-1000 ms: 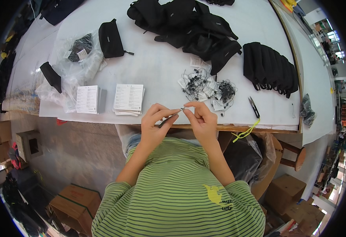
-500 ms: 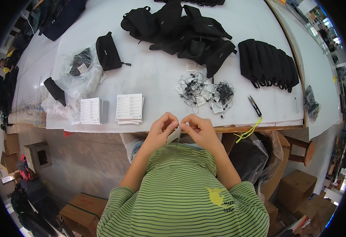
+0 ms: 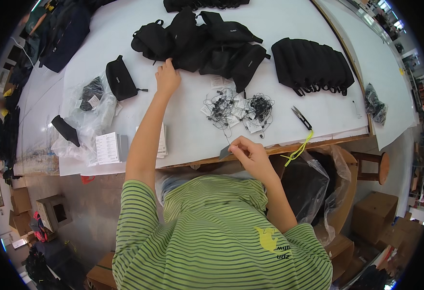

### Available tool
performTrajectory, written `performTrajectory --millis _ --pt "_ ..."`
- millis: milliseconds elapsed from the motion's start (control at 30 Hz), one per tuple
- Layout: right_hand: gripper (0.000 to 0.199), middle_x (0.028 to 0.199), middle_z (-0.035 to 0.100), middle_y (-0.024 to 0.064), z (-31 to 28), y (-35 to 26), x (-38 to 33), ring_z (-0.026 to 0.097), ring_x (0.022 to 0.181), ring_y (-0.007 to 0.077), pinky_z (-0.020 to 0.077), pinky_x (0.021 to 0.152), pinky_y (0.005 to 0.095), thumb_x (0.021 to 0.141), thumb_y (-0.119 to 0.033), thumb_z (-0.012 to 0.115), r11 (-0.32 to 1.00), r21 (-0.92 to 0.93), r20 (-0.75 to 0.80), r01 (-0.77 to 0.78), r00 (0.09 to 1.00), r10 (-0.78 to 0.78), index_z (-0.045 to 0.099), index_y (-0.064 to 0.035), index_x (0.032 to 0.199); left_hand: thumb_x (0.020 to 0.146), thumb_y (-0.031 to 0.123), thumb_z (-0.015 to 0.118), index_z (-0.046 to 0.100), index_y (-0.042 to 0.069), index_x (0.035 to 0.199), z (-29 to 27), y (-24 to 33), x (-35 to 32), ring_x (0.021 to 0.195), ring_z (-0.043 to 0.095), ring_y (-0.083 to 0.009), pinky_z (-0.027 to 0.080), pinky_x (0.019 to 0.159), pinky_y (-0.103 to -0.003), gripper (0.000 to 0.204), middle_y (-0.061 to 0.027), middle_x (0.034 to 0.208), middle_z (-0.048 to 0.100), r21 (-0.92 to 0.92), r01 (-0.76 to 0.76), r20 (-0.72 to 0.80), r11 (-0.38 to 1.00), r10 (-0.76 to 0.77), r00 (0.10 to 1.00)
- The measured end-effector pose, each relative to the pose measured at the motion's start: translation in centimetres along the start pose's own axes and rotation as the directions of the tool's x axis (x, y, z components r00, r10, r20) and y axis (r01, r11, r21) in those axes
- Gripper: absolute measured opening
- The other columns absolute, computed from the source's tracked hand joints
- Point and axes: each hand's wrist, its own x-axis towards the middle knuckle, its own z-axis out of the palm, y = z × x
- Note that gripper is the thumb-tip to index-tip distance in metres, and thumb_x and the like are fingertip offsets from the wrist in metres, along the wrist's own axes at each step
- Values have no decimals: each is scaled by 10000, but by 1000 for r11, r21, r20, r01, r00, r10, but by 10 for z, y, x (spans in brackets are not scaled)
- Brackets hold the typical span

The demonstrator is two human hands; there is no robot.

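My left hand (image 3: pixel 168 79) reaches out to the front edge of a pile of black zip pouches (image 3: pixel 188 38). Its fingers are bent and the fingertips close on the end of one pouch, partly hiding it. By the table's near edge, my right hand (image 3: pixel 250 155) pinches a small grey hang tag (image 3: pixel 225 152) between thumb and fingers. Beyond it lie two tangles of thin black tag strings (image 3: pixel 220 108) with white labels among them. Under my left forearm, a stack of white printed cards (image 3: pixel 162 142) is partly covered.
Another card stack (image 3: pixel 108 149) stands left, near a clear plastic bag (image 3: pixel 93 121) and a single black pouch (image 3: pixel 120 78). Black snips (image 3: pixel 301 118) with a yellow cord lie right. A row of black pouches (image 3: pixel 311 65) sits behind them. A wooden stool (image 3: pixel 381 168) stands beside the table.
My left hand has left my right hand and stretched forward to the pouch pile. My right hand has stayed near the table edge with the tag, which now shows its grey side.
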Motion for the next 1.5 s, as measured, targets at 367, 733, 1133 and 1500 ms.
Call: performTrajectory --millis 367,733,1133,1500 --pt "126 565 408 -42 3 0 -5 301 523 38 246 485 231 898 -150 598 994 107 -46 -8 999 13 590 -27 872 806 212 681 639 34 880 -94 44 -46 784 580 -145 379 767 -311 197 -25 806 651 -427 525 606 736 -197 771" --pt "81 524 363 -4 41 -13 6 337 474 73 284 456 240 849 -108 643 993 -88 -223 75 970 -93 650 -66 918 877 102 581 662 -29 1052 -164 97 -147 764 570 -105 472 731 -255 233 -49 935 667 -621 772 782 140 177 597" --pt "120 544 468 7 45 -8 5 465 478 138 366 483 279 818 -134 663 933 -315 -47 175 979 -200 641 -109 934 830 93 663 687 24 902 -182 111 -171 669 437 -81 367 604 -230 102 9 804 520 -667 466 507 581 -103 855" --pt "107 829 576 32 19 -5 7 544 745 91 424 683 210 883 -20 598 671 741 11 17 999 -38 546 -23 976 923 69 555 532 35 954 -203 120 -174 558 337 -24 267 520 -167 51 31 694 492 -805 584 593 -104 -163 788"
